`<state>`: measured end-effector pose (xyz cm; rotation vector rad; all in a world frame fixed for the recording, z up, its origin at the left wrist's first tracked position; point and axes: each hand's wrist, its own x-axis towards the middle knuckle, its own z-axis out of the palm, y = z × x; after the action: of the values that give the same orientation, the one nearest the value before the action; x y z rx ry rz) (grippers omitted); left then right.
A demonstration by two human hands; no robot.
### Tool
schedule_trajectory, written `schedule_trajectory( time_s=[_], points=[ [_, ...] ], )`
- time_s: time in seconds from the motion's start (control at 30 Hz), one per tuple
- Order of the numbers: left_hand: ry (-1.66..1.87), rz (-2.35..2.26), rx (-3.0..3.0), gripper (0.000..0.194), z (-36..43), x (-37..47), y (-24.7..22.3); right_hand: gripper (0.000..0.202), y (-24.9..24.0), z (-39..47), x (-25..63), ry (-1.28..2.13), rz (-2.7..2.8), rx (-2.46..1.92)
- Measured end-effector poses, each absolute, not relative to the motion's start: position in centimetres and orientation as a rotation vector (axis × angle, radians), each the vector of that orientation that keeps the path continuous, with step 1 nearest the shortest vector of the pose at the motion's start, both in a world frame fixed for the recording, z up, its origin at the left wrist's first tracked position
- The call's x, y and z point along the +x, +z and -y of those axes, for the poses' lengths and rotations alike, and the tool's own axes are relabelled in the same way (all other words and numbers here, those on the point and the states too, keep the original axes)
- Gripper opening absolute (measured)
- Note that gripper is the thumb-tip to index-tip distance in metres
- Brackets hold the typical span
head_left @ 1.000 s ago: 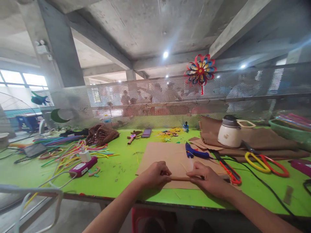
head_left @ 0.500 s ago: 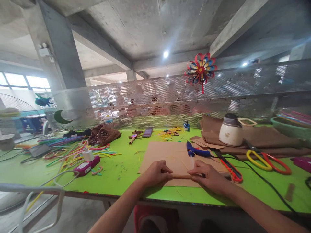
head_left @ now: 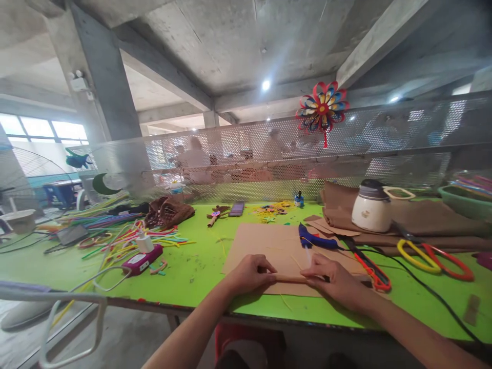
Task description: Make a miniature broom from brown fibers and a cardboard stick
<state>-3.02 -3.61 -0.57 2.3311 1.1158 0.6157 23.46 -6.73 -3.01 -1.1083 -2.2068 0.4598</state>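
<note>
A narrow brown paper roll (head_left: 291, 279) lies crosswise near the table's front edge, over a flat brown cardboard sheet (head_left: 251, 240). My left hand (head_left: 249, 275) pinches its left end between thumb and fingers. At the other end my right hand (head_left: 331, 279) is closed on the roll in the same way. Just beyond my right hand rests a blue hot glue gun (head_left: 315, 241), its nozzle toward the left and its black cord running off to the right. A red-and-black utility knife (head_left: 372, 270) lies right of the sheet.
Scissors (head_left: 436, 259) with yellow and orange handles and a cream jar (head_left: 371, 211) on folded brown material (head_left: 426, 218) stand right. Left are a purple power strip (head_left: 143, 260), colourful pipe cleaners (head_left: 115, 246) and a brown bag (head_left: 167, 212). Perforated panels (head_left: 238, 164) close off the back.
The view has turned slightly left, so everything sits a little further right. Both hands keep their pinch on the paper roll, with barely any movement.
</note>
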Motion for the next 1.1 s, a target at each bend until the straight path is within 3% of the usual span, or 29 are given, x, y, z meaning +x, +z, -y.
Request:
schedule_trajectory(
  time_s=[0.8, 1.1],
  points=[
    [0.630, -1.122, 2.232, 0.022, 3.44, -3.16, -0.75, 0.032, -2.50, 6.85, 23.25, 0.419, 2.241, -1.104],
    [0.907, -0.999, 1.629, 0.047, 2.69, -3.86, -0.54, 0.032, -2.74, 6.56, 23.41, 0.465, 2.229, -1.110]
  ],
)
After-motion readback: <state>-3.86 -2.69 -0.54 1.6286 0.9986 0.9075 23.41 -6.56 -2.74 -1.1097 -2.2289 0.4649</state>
